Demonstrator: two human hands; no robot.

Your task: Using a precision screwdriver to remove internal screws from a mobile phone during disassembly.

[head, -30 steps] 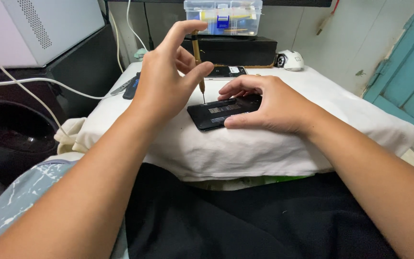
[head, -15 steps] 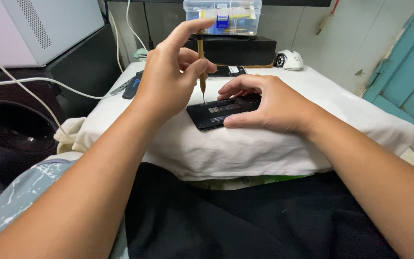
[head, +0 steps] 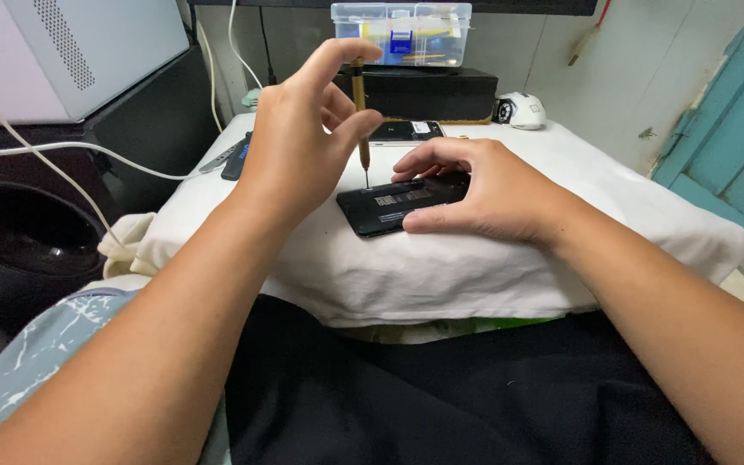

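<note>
A: Nearest to us, what carries the work?

B: A white cloth-covered cushion (head: 492,275) lying in front of the person's lap. On it lies a black phone (head: 389,207), back side up, slightly askew.

A: And the hands?

B: The right hand (head: 488,194) lies flat over the phone's right end, fingers spread, pinning it to the cushion. The left hand (head: 303,146) is closed around a slim brass-coloured precision screwdriver (head: 361,112), index fingertip on its cap, thumb and middle finger pinching the shaft. The tool stands nearly upright, tip touching the phone's upper edge.

A: What could go wrong from here?

B: I judge the soft cushion to be the main risk. It yields under pressure, so the phone could tilt as the driver bears down, and the tip could skid out of the screw head and scratch the casing or round the head.

A: Anything else?

B: The right fingertips sit just beside the tip; a slip toward them could jab a finger. A freed screw could also sink into the cloth folds or roll off the cushion's edge and be lost.

A: Farther back?

B: A second dark phone (head: 406,131) lies behind the work, another dark device (head: 238,158) at the left edge, a white cable (head: 88,151) trailing leftward. Beyond stand a black box (head: 428,93) with a clear plastic parts case (head: 402,33) on top, well apart from the hands; the small white object (head: 523,110) beside it I cannot identify.
</note>
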